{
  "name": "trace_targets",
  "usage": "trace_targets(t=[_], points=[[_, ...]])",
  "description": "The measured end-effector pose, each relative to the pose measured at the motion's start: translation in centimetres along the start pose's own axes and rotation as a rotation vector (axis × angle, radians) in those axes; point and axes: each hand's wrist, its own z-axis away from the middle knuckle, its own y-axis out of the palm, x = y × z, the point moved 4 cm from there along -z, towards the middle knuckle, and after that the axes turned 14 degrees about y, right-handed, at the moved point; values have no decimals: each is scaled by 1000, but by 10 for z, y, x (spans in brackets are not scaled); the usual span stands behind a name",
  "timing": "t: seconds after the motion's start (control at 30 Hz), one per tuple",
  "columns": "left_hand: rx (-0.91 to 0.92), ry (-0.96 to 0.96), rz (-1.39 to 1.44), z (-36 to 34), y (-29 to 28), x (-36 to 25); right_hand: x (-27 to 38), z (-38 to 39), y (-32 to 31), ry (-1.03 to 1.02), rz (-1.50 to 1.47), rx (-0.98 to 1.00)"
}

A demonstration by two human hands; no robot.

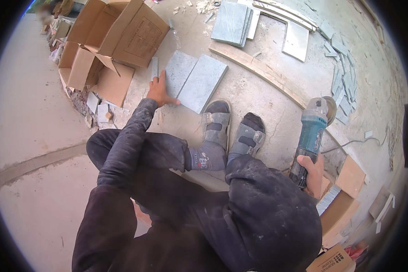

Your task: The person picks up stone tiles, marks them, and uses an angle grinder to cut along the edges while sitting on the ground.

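Two grey stone tile pieces, a left one (179, 71) and a right one (203, 84), lie side by side on the floor beyond my feet, a dark line between them. My left hand (157, 92) is at the near left edge of the left piece, fingers and thumb spread, apparently touching it. A narrow grey strip (154, 68) lies just past its fingertips. On my right, my right hand (313, 171) is wrapped round the dark handle of a teal angle grinder (311, 131). The grinder's disc (331, 110) points away from me, raised beside the wooden board.
A long wooden board (263, 75) crosses the floor ahead. Behind it lie stacked grey tiles (230, 23); offcuts (344, 86) are heaped far right. An open cardboard box (133, 34) stands far left. Right of my knee sits a carton of tiles (340, 208). A cable (362, 141) trails right.
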Motion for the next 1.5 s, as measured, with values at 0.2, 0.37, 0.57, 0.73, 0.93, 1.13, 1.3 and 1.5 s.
trace_targets(t=[0.2, 0.37, 0.57, 0.73, 0.93, 1.13, 1.3, 1.5], points=[[94, 49, -58, 0, -11, -5, 4, -1, 6, -37, -29, 20], [34, 100, 26, 13, -37, 9, 4, 0, 12, -31, -30, 60], [16, 45, 533, 23, -70, -36, -1, -1, 0, -77, -72, 53], [6, 171, 583, 18, -58, -89, 5, 2, -4, -111, -118, 45], [121, 255, 864, -20, -10, -171, 1, 8, -26, -108, -178, -7], [398, 181, 1754, -50, 64, -254, 2, 17, -45, -98, -205, -48], [474, 209, 2236, -59, 98, -296, -3, 17, -53, -74, -207, -108], [413, 104, 2464, -55, 114, -298, -2, 14, -54, -63, -207, -136]])
